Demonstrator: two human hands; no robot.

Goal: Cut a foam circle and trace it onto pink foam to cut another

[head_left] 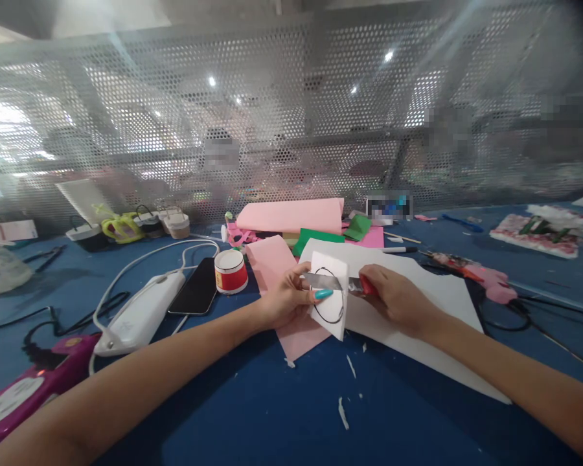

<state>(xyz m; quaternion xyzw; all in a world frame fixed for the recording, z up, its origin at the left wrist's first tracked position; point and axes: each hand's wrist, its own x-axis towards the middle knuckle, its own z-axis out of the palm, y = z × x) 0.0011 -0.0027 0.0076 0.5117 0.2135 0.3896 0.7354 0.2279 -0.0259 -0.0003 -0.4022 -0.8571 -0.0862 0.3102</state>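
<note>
My left hand [291,294] holds a small white foam block [329,310] upright, thumb on its face. A black circle is drawn on that face. My right hand [393,298] is closed around the red handle of a knife [320,281]. The knife's grey blade lies across the foam, its tip toward my left fingers, and the foam's right edge hides part of the blade. Beneath my hands are a pink sheet [291,340] and a large white sheet [432,349]. White foam scraps [342,413] lie on the blue table [252,414].
Left of my hands are a red-and-white cup-like piece [230,272], a phone [194,288], a white power strip [140,314] with cables and a magenta one [34,388]. A pink glue gun [490,281] lies right. Behind are rolled pink paper [291,215], a marker [399,250] and a perforated metal screen [282,97].
</note>
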